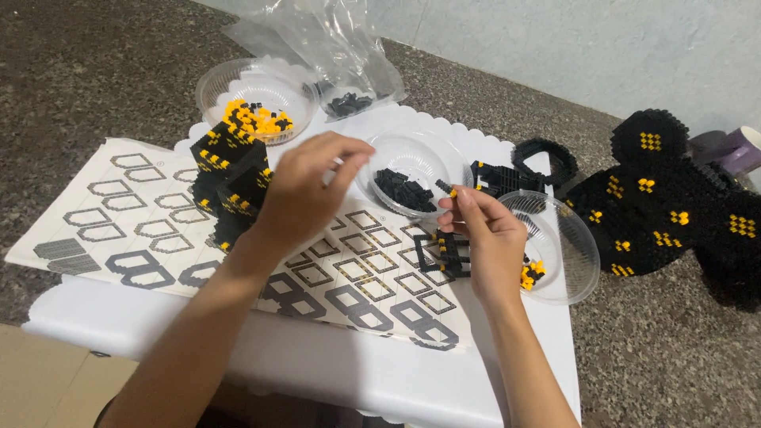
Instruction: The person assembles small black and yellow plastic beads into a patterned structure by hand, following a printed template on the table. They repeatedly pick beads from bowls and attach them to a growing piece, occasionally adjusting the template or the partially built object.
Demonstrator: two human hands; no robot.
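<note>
Micro-block build in black and yellow, on a white scallop-edged tray (317,357) set on a speckled floor. Left hand (305,190): raised over the middle of the instruction sheet (119,230), fingers drawn together toward the thumb in a narrow pinch; whether a piece sits in that pinch cannot be told. Right hand (487,238): fingertips closed on a tiny black-and-yellow block (453,191), held just at the near rim of the clear bowl of black pieces (408,186). Finished or far advanced, by the look of it: a large black figure with yellow patches (666,198) lying at the right off the tray, and a tall black-and-yellow block section (230,186) standing on the sheet at the left. Under way: a small open black frame (444,254) lying on the sheet just under the right hand, low and only partly filled, plus curved black sub-assemblies (523,170) at the far right of the tray. Remaining stock: a far bowl of yellow and black pieces (258,107), a clear bowl (559,246) at the right with a few yellow pieces, and a clear plastic bag (333,55) holding black pieces. Judgement: main body is mostly built; smaller parts still need assembly and joining, with plenty of loose pieces left.
</note>
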